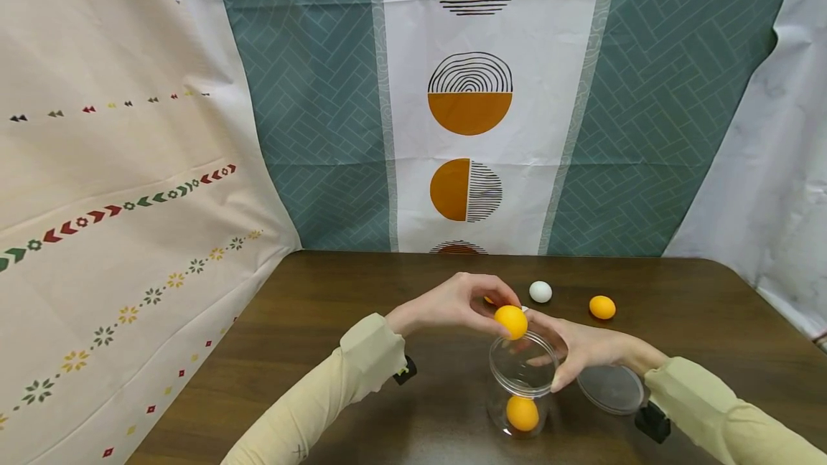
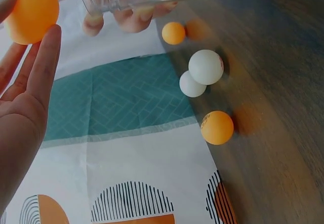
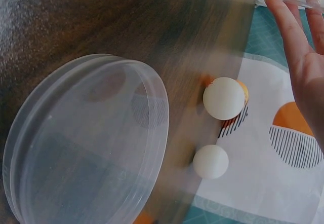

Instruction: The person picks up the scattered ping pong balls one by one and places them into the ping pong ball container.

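My left hand [image 1: 460,301] pinches an orange ping-pong ball [image 1: 511,322] between thumb and fingers, just over the far left rim of a clear plastic jar [image 1: 508,384]. In the left wrist view this ball [image 2: 33,15] sits at the fingertips, beside the jar's mouth. The jar stands upright on the table, and my right hand [image 1: 584,347] grips it near the top, thumb on the near side and fingers round the far side. A second orange ball [image 1: 522,414] lies at the jar's bottom. Beneath the right wrist rests a clear round lid [image 1: 610,388].
Behind the hands, a white ball [image 1: 540,291] and an orange ball [image 1: 602,307] lie on the dark wooden table [image 1: 349,285]. Another orange ball [image 1: 489,300] is mostly hidden behind the left hand. A patterned curtain [image 1: 310,128] hangs at the table's back edge.
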Tool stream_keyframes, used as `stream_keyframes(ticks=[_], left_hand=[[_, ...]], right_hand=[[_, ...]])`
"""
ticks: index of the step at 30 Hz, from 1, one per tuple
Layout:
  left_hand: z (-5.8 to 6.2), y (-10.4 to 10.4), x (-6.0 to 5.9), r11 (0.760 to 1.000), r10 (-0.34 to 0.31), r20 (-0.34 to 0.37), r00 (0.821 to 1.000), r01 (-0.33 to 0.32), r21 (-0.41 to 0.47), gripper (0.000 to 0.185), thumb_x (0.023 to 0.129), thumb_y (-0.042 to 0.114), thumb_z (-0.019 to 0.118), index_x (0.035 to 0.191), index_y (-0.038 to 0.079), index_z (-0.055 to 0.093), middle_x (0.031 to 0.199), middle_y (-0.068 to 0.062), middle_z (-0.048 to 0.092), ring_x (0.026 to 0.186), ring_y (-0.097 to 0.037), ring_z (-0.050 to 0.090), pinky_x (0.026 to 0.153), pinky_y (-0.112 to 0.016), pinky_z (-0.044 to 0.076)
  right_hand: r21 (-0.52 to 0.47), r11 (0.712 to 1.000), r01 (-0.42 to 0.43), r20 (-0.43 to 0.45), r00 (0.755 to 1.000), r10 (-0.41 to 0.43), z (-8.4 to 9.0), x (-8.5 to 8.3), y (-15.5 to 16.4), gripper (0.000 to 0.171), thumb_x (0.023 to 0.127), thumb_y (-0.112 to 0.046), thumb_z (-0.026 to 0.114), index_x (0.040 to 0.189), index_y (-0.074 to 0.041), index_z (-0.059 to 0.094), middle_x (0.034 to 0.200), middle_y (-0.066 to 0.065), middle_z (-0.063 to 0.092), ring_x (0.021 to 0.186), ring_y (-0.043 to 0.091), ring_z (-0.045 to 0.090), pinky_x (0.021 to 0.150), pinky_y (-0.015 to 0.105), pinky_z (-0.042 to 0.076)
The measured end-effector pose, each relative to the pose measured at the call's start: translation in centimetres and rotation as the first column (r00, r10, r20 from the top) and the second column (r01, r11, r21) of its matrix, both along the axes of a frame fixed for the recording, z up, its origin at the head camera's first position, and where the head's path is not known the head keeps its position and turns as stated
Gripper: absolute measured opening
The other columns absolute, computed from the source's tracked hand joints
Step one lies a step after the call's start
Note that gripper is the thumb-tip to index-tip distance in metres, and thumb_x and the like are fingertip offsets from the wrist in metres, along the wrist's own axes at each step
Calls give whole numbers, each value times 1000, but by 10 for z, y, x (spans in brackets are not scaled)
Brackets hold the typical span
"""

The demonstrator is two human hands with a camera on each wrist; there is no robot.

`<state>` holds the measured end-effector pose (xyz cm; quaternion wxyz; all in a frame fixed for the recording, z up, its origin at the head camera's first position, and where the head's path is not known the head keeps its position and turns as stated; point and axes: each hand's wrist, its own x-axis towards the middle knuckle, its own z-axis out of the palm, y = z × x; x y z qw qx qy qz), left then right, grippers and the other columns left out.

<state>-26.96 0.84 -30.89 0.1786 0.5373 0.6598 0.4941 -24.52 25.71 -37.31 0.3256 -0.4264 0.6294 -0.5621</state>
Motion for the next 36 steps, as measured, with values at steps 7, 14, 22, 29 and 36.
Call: stream_keyframes(ticks=[7,14,22,29,36], left_hand=[[-3,2,2,1000,-27,15,1000,27,13,33,74,-1,72,104,5,59,97,0,61,90,-14,58,77,-34,48],[-4,3,4,1000,-29,15,999,29,1,34,73,-2,73,104,5,59,98,1,62,91,-13,58,76,-34,48],[-5,3,5,999,-37,14,999,37,-13,35,73,-4,72,105,2,59,102,-1,59,92,-13,58,77,-32,48],[5,0,15,999,-25,8,1000,25,-29,36,73,-8,70,106,-6,57,102,-5,58,91,-11,58,77,-31,47],[15,-3,23,999,-33,5,999,33,-27,34,73,-9,70,105,-8,58,99,-5,56,90,-11,58,77,-31,48]], right_hand=[[-30,999,-29,-4,1000,29,-2,-1,0,91,78,-3,68,142,-6,4,145,16,10,123,44,22,93,56,27],[-7,1000,-1,24,1000,1,-1,0,0,93,80,-10,69,142,-5,0,147,13,4,128,29,21,93,55,27],[0,1000,10,30,999,-10,-2,0,1,94,79,-9,70,142,-4,0,147,13,2,131,22,15,94,53,28],[3,1000,11,32,999,-11,-2,1,1,95,79,-8,69,140,0,-2,147,15,-2,131,16,14,94,53,28],[-27,1000,-14,17,1000,15,-1,1,0,96,79,-6,69,140,1,-4,147,16,-8,131,15,11,93,53,29]])
